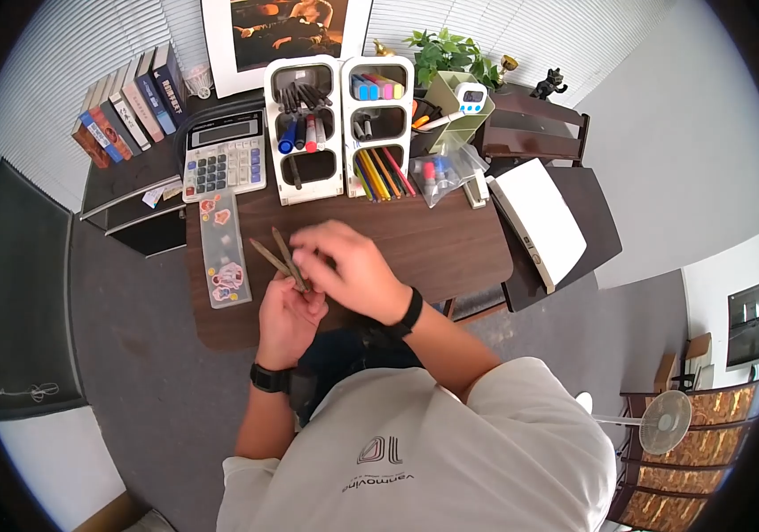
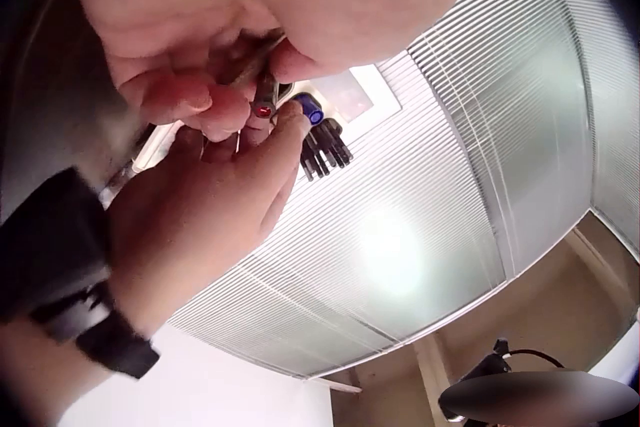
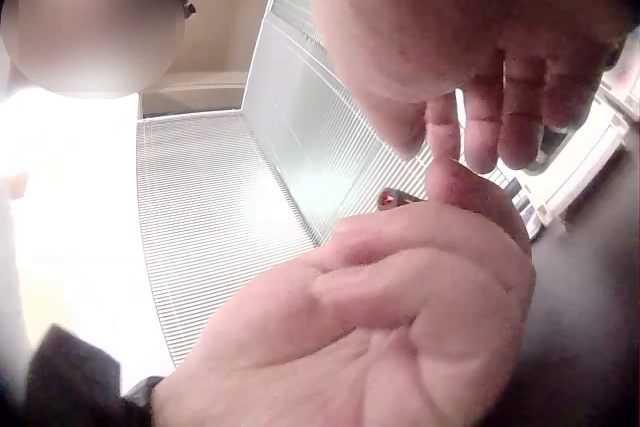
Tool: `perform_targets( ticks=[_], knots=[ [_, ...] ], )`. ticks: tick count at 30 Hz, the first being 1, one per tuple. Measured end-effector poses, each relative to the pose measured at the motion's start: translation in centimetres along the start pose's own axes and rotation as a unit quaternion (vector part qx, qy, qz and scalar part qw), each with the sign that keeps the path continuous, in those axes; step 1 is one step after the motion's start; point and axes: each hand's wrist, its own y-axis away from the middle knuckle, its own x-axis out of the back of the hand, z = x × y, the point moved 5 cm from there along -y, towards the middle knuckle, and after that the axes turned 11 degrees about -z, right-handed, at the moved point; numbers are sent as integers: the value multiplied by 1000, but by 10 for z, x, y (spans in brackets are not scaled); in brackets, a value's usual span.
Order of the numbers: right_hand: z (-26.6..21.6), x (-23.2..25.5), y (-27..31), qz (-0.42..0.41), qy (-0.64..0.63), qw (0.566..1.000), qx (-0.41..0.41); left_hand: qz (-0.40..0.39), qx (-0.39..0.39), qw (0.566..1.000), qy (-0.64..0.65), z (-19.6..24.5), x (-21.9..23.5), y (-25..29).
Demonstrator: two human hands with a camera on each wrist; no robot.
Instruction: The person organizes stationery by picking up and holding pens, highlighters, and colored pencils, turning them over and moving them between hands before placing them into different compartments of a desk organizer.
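Two thin brownish sticks, like pencils or pens (image 1: 267,256), rise crossed out of the left hand (image 1: 291,324), whose fingers and thumb grip their lower ends. The right hand (image 1: 348,270) is just beside them, its fingers loosely bent; whether a fingertip touches a stick cannot be told. In the left wrist view, a dark pen end with a red centre (image 2: 264,109) shows between the left hand (image 2: 230,7) and the right hand (image 2: 200,212). The right wrist view has the right hand (image 3: 460,37) above the left hand (image 3: 370,317), near the red-centred end (image 3: 390,199).
Two white racks (image 1: 304,188) (image 1: 379,191) hold pens, markers and coloured pencils at the table's back. Left are a calculator (image 1: 225,156), a stickered case (image 1: 224,235) and books (image 1: 126,111). Right stand a clear bag (image 1: 446,173), a timer (image 1: 471,96) and a white box (image 1: 539,217).
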Motion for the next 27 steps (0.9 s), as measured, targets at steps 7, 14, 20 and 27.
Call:
perform_targets(
  ticks=[7,14,20,27],
  knots=[
    [-9,6,34,-21,89,990,103,43,-7,994,-100,-3,-13,-6],
    [-7,16,30,153,35,986,56,9,15,997,-70,1,-14,-7],
    [10,15,-13,145,61,988,9,29,20,995,-94,0,-14,-3],
    [32,0,-45,84,88,990,-74,62,-9,995,-78,5,-12,-3]
  ],
)
